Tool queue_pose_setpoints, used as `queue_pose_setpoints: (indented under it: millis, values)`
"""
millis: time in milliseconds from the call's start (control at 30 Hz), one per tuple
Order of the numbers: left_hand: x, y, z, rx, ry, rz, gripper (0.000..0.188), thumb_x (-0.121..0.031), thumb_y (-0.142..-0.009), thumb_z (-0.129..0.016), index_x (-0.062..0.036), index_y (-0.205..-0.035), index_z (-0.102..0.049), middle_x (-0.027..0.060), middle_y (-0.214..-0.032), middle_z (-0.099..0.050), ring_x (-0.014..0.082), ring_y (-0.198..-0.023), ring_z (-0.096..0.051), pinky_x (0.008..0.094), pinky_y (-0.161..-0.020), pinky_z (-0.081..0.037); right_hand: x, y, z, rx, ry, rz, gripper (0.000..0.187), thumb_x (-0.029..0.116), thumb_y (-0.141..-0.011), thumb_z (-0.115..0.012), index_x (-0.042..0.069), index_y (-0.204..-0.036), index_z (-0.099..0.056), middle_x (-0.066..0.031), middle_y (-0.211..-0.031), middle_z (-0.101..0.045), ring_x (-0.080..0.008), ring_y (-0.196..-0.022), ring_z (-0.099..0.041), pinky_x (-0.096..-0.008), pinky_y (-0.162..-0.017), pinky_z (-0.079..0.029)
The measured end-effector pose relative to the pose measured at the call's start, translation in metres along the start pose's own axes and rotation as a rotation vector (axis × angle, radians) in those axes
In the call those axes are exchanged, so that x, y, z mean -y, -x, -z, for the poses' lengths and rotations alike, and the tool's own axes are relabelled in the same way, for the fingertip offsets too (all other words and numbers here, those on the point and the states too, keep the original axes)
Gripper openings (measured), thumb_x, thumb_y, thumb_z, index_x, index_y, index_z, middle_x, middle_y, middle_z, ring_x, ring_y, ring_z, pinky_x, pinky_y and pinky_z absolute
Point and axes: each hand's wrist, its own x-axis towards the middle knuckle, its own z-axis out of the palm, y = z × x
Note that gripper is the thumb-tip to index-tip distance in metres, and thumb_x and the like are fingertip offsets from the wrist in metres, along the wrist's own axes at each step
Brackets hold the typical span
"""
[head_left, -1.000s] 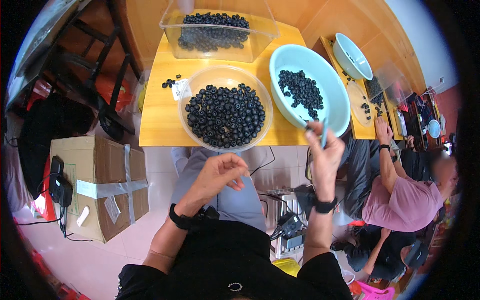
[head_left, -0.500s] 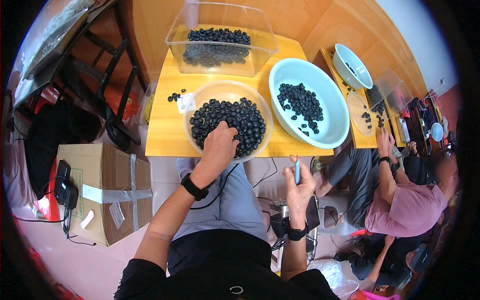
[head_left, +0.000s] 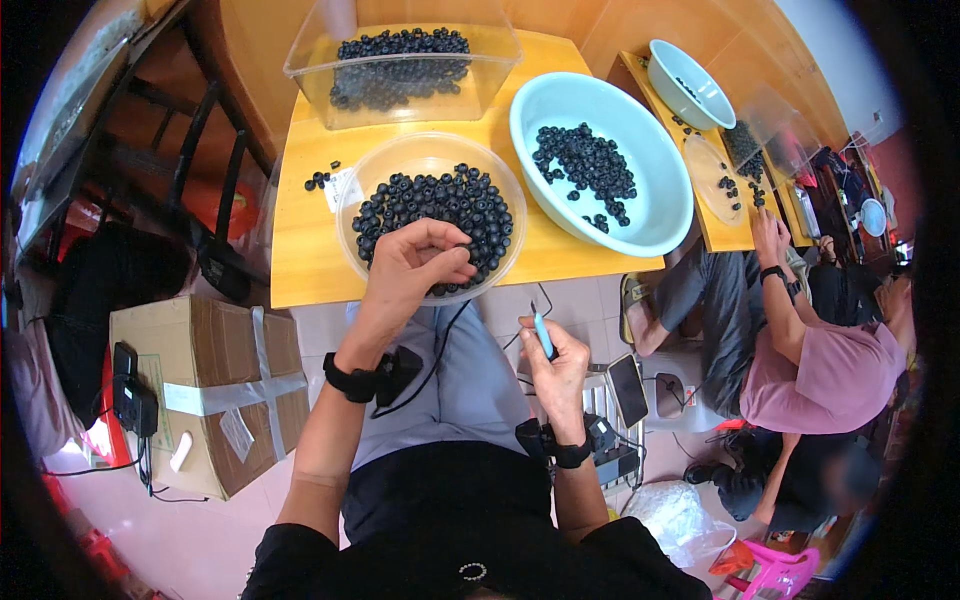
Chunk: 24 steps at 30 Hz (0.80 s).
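pinching a small round black bead (head_left: 462,252) in the left hand (head_left: 410,268), over a shallow round translucent plastic bowl (head_left: 410,152) of such beads at the front edge of the yellow wooden table (head_left: 300,240); gripping a slim light-blue pen-shaped tool (head_left: 543,337) in the right hand (head_left: 561,372), short of that edge.

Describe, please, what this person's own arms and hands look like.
The left hand and right hand are ungloved. Each wrist wears a black band with a dark, blocky attachment; a black cable runs beside the left one. The sleeves are black and short.
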Motion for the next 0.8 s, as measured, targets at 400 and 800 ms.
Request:
queue_pose_setpoints:
  millis: [400, 800]
  values:
    - [0.043, 0.056, -0.006, 0.248, 0.71, 0.266, 0.021, -0.001, -0.082, -0.063, 0.0004, -0.103, -0.06, 0.0071, -0.093, -0.062, 0.0134, -0.078, -0.063, 0.0225, -0.07, -0.053, 0.016, -0.004, 0.022, 0.178, -0.056, 0.006, 0.021, 0.011, -0.083, -0.062, -0.001, -0.1, -0.065, -0.0034, -0.065, -0.059, -0.0075, -0.06, -0.056, -0.0234, -0.054, -0.045]
    - [0.05, 0.058, -0.008, 0.212, 0.656, 0.278, 0.023, -0.001, -0.082, -0.062, -0.0005, -0.105, -0.058, 0.0062, -0.094, -0.062, 0.0132, -0.08, -0.063, 0.0246, -0.074, -0.054, 0.043, -0.003, 0.018, 0.409, 0.173, 0.282, 0.02, 0.016, -0.083, -0.062, 0.0, -0.094, -0.064, -0.0158, -0.078, -0.065, -0.0246, -0.058, -0.062, -0.0313, -0.052, -0.047]
